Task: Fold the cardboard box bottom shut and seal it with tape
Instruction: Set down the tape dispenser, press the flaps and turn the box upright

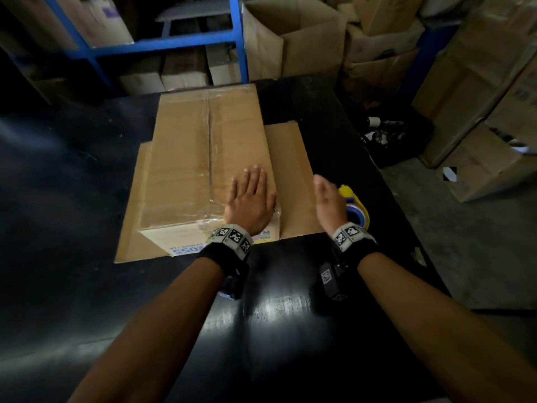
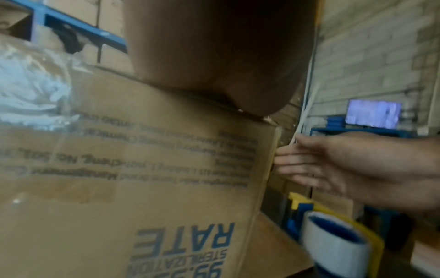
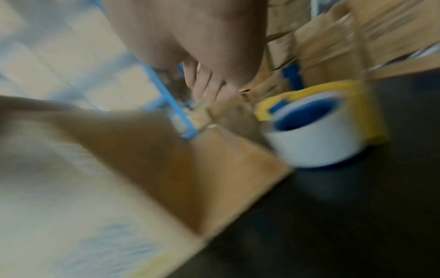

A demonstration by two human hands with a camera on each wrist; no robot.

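Observation:
A brown cardboard box [image 1: 186, 170] stands upside down on the black table [image 1: 72, 199], its folded bottom flaps facing up with clear tape along the centre seam. Its lower flaps [image 1: 290, 175] splay out flat on the table. My left hand [image 1: 251, 196] lies flat, fingers straight, on the box's near right corner. My right hand [image 1: 327, 199] hovers open beside the box's right side, over the splayed flap, holding nothing. A yellow and blue tape dispenser [image 1: 356, 207] with a white roll stands on the table just right of that hand; the right wrist view shows the tape dispenser [image 3: 319, 127] blurred.
Stacked cardboard boxes [image 1: 479, 97] fill the right side and an open carton [image 1: 290, 39] stands behind the table. A blue metal rack [image 1: 162, 45] runs along the back left. The table's right edge [image 1: 406, 228] drops to a grey floor.

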